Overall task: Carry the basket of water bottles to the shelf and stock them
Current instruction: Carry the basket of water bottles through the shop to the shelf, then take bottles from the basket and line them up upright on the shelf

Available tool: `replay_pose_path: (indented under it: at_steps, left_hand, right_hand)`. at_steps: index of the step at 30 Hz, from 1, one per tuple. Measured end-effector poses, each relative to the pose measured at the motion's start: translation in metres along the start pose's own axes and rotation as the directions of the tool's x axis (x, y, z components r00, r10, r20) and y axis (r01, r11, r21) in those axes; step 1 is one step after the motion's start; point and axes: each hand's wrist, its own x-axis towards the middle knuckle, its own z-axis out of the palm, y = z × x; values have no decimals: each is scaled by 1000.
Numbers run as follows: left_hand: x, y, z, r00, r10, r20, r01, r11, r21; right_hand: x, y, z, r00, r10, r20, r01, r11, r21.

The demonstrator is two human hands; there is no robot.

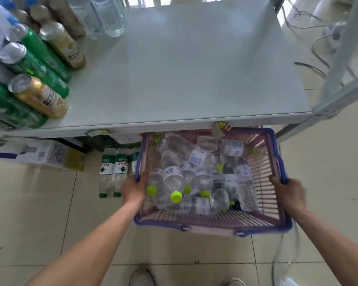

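A pink plastic basket with a purple rim hangs in front of me, just below the shelf's front edge. It holds several clear water bottles with yellow-green caps, lying in a heap. My left hand grips the basket's left rim. My right hand grips the right rim. The white shelf board lies above and beyond the basket, bare across its middle and right.
Green and gold cans and clear bottles crowd the shelf's left and back-left. Green-labelled bottles and a carton sit on the tiled floor under the shelf. A metal upright stands at the right; cables trail beyond.
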Motion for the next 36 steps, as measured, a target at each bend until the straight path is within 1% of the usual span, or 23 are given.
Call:
replay_pose_path:
  at_steps: [1, 3, 6, 10, 15, 17, 19, 21, 22, 23, 24, 25, 26, 27, 28, 29, 30, 31, 32, 33, 34, 35, 36]
  left_hand:
    - [2, 3, 4, 1000, 9, -7, -9, 1000, 30]
    - [5, 4, 14, 1000, 25, -14, -25, 1000, 16]
    - [7, 12, 23, 999, 24, -36, -24, 1000, 8]
    - [16, 25, 27, 999, 34, -28, -34, 999, -8]
    - [22, 20, 28, 997, 82, -15, -81, 995, 64]
    - [26, 26, 22, 996, 79, 30, -83, 977, 196]
    - [29, 43, 7, 987, 40, 156, -100, 910, 402]
    - [27, 64, -15, 972, 28, 234, -168, 775, 609]
    - [23, 75, -25, 974, 77, 213, -208, 677, 706]
    - [19, 83, -32, 969, 173, 176, -245, 574, 782]
    - [14, 90, -36, 946, 281, 163, -290, 504, 814]
    - [9, 96, -35, 903, 381, 198, -375, 477, 795]
    - [3, 102, -32, 840, 453, 299, -508, 460, 729]
    - [-3, 110, -28, 755, 476, 451, -650, 447, 615]
    - [-10, 116, -25, 665, 432, 609, -744, 447, 496]
    - [-16, 120, -21, 597, 331, 731, -783, 438, 441]
    - [-22, 119, -15, 554, 231, 800, -804, 397, 442]
    - [-26, 115, -8, 552, 168, 817, -810, 339, 478]
    - [-30, 106, 0, 566, 167, 807, -811, 287, 509]
    - [-28, 94, 9, 561, 244, 791, -826, 224, 517]
    - [-23, 85, 17, 524, 353, 775, -850, 163, 500]
    - [-18, 80, 22, 481, 423, 768, -868, 106, 485]
    - [-14, 80, 24, 454, 455, 766, -877, 73, 476]
  right_hand:
    - [9, -4, 3, 1000, -9, -17, 10, 1000, 13]
    - [29, -17, 3, 998, -44, -50, 46, 998, 38]
    - [51, -26, -1, 991, -108, -74, 109, 994, 8]
    - [61, -24, -5, 987, -142, -74, 142, 990, -8]
    - [70, -17, -4, 987, -154, -46, 155, 988, 2]
    - [73, -15, -3, 984, -175, -29, 175, 985, -14]
    - [74, -15, -5, 978, -206, -19, 203, 975, -84]
    - [70, -18, -10, 964, -264, -23, 245, 922, -301]
    - [66, -22, -13, 956, -291, -45, 243, 867, -436]
    - [60, -28, -16, 931, -354, -91, 245, 789, -563]
    - [55, -37, -18, 888, -443, -125, 262, 709, -655]
    - [45, -49, -22, 837, -534, -121, 305, 637, -708]
    - [35, -64, -26, 799, -596, -80, 359, 579, -732]
    - [24, -79, -26, 786, -618, 1, 425, 540, -727]
    - [13, -94, -24, 790, -601, 119, 503, 527, -685]
    - [6, -107, -18, 792, -557, 248, 574, 545, -611]
    - [0, -118, -6, 773, -515, 369, 633, 597, -493]
    - [-6, -127, 8, 736, -486, 471, 665, 647, -372]
    - [-10, -134, 23, 694, -482, 535, 686, 669, -287]
    - [-12, -139, 38, 670, -494, 554, 703, 662, -259]
    - [-11, -143, 52, 674, -504, 540, 707, 653, -272]
    - [-10, -147, 63, 689, -519, 505, 706, 637, -308]
    - [-6, -151, 71, 702, -538, 467, 704, 621, -345]
